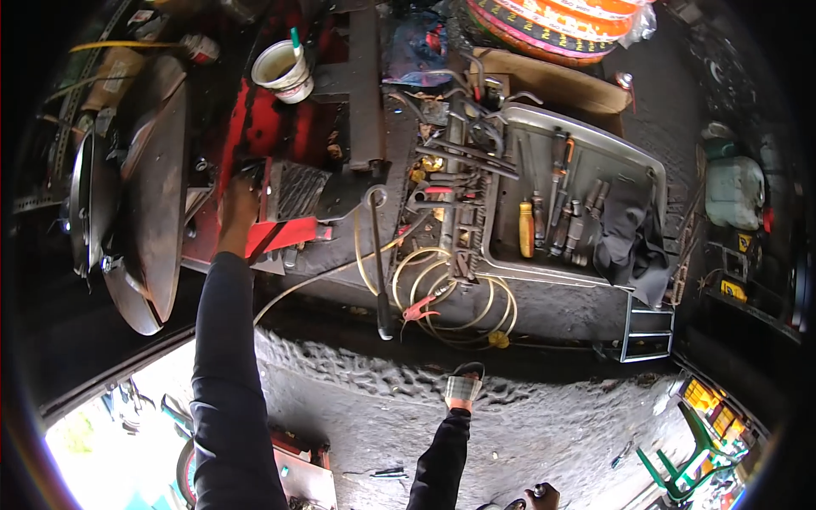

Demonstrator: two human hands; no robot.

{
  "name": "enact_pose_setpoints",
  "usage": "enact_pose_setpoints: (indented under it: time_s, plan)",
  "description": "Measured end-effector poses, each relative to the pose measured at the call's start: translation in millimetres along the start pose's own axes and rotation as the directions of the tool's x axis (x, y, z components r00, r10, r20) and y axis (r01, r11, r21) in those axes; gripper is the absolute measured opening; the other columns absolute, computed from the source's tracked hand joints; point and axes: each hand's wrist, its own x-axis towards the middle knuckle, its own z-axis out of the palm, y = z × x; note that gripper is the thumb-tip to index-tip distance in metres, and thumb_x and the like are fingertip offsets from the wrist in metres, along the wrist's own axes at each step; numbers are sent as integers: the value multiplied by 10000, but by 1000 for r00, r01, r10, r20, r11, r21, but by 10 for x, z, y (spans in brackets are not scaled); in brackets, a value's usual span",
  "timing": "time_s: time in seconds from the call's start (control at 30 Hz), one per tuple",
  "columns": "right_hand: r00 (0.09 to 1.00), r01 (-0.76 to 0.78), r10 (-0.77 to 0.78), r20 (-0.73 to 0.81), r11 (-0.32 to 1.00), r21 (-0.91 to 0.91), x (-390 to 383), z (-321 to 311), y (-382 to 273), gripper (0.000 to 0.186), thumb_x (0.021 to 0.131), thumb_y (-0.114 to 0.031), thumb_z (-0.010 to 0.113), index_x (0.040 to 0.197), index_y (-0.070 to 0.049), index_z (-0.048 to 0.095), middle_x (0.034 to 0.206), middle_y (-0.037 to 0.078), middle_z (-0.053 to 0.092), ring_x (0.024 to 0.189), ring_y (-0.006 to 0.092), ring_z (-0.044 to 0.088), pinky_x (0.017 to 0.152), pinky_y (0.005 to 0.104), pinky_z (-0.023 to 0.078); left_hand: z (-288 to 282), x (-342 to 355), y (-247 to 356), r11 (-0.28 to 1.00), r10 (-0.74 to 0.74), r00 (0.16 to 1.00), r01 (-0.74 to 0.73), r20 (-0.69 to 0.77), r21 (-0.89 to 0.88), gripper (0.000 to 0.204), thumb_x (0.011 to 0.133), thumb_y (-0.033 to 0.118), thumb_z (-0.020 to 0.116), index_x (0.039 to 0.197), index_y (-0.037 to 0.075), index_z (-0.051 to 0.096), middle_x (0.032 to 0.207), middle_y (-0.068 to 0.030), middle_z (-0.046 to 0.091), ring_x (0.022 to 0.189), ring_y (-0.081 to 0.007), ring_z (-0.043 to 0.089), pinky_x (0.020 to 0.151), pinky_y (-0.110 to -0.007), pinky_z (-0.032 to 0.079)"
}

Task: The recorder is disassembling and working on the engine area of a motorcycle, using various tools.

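Note:
My left hand reaches up in a dark sleeve and grips the edge of a red machine frame, beside a black ribbed plate and a red lever. My right hand is low in the middle, closed around a small pale ribbed object with a black loop on top, so the fingers are mostly hidden. It sits over the rough grey tread of a big tyre that spans the bottom of the view.
A metal tray holds screwdrivers, sockets and a dark cloth. Beside it lie several loose tools, a coiled yellowish hose and a long bar with a ring end. A round steel disc stands left, a white cup above.

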Motion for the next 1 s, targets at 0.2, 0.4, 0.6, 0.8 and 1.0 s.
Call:
enact_pose_setpoints:
  time_s: [0.2,0.4,0.6,0.8,1.0]
  plan:
    - [964,-265,249,90,918,295,297,455,-535,370,630,-238,889,711,-41,586,656,97,619,600,248,565,574,361,477,-172,-27,-462,995,-74,967,54,-243,-89,235,848,258,600,988,82,668,937,-145,690,875,-341,671,762,-438,535]
    - [929,-367,354,102,864,345,414,263,-1231,443,657,-412,850,745,-54,605,634,137,629,602,363,617,545,405,478,-280,-2104,557,172,-68,976,214,205,-962,69,848,42,618,828,25,554,689,-78,579,549,-175,577,484,-289,491]
    - [896,-370,425,126,560,741,-204,104,-1962,439,678,-349,865,753,-7,600,571,64,569,537,93,428,511,343,427,-756,-5094,1437,464,403,598,518,692,-718,275,778,155,765,953,-30,662,775,-65,660,703,-132,619,684,-261,502]
    - [924,-166,382,9,380,910,-1445,490,-2228,439,736,-425,776,972,-70,673,752,144,666,718,282,671,645,387,526,-1405,-6522,1883,558,802,161,143,575,-818,141,924,95,605,985,-32,611,938,-98,672,824,-177,653,781,-300,540]
    - [606,92,782,-146,113,989,-3011,1476,-2352,332,724,-332,753,870,-61,630,735,218,631,668,413,613,605,469,481,-1479,-8042,1367,699,692,-142,-117,708,-706,210,958,135,581,1109,-10,584,1027,-111,678,868,-152,658,767,-262,528]
